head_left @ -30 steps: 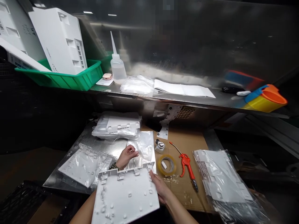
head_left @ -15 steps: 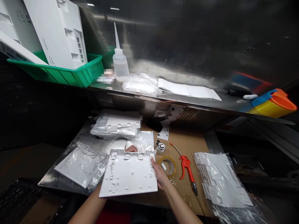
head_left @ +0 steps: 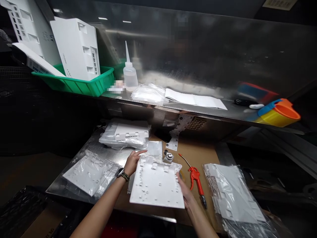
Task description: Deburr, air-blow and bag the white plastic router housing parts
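A white plastic cover [head_left: 158, 181], its inner side with small clips facing up, is tilted above the front of the bench. My right hand [head_left: 185, 193] grips its right edge, thumb on top and the other fingers mostly hidden underneath. Beside the upper left corner is my left hand [head_left: 133, 163], index finger stretched out toward a flat clear plastic bag [head_left: 155, 147]; nothing shows in its grasp. A watch [head_left: 120, 172] and a beaded bracelet [head_left: 125, 177] circle that wrist. Right behind the cover stands a small metal-topped bottle [head_left: 168, 156].
A red air blow gun [head_left: 196, 181] lies on cardboard at right. Bagged white covers [head_left: 234, 191] sit farther right, another bagged cover [head_left: 86, 172] at left, and a bagged stack [head_left: 126, 134] behind. The shelf above carries a green bin [head_left: 81, 86] and a squeeze bottle [head_left: 130, 77].
The cover has moved right and now hides most of the tape roll. My left hand has come out from behind the cover to its left side, letting go. The camera view has shifted.
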`<state>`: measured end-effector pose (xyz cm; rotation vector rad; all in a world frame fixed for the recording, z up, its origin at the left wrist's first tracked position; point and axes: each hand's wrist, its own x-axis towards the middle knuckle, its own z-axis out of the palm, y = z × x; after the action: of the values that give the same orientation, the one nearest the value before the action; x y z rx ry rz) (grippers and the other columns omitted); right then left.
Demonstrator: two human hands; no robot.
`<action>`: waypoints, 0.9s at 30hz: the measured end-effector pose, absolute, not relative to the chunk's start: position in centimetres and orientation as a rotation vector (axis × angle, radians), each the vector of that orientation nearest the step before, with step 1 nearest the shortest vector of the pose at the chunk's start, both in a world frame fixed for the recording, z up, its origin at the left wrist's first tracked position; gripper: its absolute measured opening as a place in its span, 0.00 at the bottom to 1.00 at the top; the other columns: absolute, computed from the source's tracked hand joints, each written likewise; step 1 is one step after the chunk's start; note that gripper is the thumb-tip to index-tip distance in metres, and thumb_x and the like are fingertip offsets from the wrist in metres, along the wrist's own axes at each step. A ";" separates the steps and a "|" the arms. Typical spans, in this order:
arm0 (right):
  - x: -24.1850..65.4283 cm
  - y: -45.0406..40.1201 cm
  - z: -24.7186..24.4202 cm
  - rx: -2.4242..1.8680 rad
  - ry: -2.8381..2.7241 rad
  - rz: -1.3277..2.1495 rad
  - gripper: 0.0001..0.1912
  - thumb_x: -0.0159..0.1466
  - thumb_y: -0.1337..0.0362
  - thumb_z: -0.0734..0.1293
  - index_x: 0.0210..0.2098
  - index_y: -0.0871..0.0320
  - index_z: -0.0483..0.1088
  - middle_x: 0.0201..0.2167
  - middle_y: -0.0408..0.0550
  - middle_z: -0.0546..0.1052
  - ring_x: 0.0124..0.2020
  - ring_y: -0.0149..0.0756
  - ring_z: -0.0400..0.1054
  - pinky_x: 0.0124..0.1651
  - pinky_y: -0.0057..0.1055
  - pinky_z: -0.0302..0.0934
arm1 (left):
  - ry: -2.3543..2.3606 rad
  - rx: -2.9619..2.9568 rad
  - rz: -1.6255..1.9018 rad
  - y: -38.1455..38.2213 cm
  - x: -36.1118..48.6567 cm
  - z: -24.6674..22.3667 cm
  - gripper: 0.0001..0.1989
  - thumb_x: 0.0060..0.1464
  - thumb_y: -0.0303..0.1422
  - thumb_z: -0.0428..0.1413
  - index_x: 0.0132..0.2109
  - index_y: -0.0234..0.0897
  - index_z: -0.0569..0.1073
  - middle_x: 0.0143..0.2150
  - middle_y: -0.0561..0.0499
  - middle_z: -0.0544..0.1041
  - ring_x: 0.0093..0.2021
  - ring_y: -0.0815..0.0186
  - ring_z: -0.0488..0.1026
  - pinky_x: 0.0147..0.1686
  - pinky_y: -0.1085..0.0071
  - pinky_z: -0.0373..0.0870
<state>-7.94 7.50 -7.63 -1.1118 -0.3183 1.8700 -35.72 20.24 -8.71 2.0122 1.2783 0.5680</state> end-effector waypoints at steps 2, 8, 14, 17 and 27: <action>-6.0 6.2 -7.2 -1.134 -0.298 1.805 0.41 0.57 0.40 0.73 0.60 0.60 0.71 0.49 0.57 0.82 0.52 0.51 0.77 0.54 0.47 0.72 | 1.273 1.978 0.553 20.0 -35.5 -8.3 0.19 0.64 0.32 0.55 0.62 0.43 0.71 0.68 0.44 0.68 0.61 0.55 0.70 0.61 0.50 0.66; -3.1 0.9 -5.9 -1.446 -0.260 1.022 0.41 0.58 0.39 0.72 0.61 0.61 0.69 0.45 0.54 0.83 0.50 0.49 0.77 0.48 0.40 0.74 | 1.160 1.812 0.529 17.8 -33.3 -7.6 0.48 0.45 0.20 0.54 0.73 0.48 0.56 0.75 0.46 0.58 0.53 0.58 0.75 0.44 0.67 0.73; -8.0 -2.4 -7.9 -1.546 -0.957 0.683 0.32 0.66 0.41 0.65 0.53 0.62 0.76 0.44 0.60 0.83 0.52 0.55 0.76 0.53 0.43 0.72 | 1.131 1.707 0.629 17.6 -29.9 -7.0 0.48 0.43 0.20 0.52 0.73 0.42 0.57 0.67 0.39 0.69 0.28 0.74 0.67 0.28 0.74 0.67; -9.8 -2.3 -8.8 -1.471 -1.202 0.642 0.29 0.73 0.46 0.55 0.60 0.59 0.72 0.48 0.59 0.82 0.56 0.52 0.75 0.58 0.45 0.69 | 1.187 1.707 0.719 17.6 -29.2 -5.7 0.45 0.46 0.21 0.51 0.73 0.36 0.55 0.58 0.39 0.77 0.23 0.75 0.62 0.25 0.75 0.64; -7.2 -4.2 -3.5 -1.482 -1.160 0.656 0.28 0.71 0.46 0.60 0.60 0.57 0.73 0.51 0.60 0.81 0.51 0.52 0.78 0.51 0.39 0.73 | 1.339 2.212 0.841 9.1 -25.3 -0.4 0.42 0.51 0.16 0.46 0.71 0.50 0.61 0.73 0.51 0.61 0.37 0.64 0.75 0.39 0.65 0.73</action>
<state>-7.17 -4.21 -3.48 -1.4817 -1.1603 0.6559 -25.32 9.10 -0.43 2.2121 1.3387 0.8411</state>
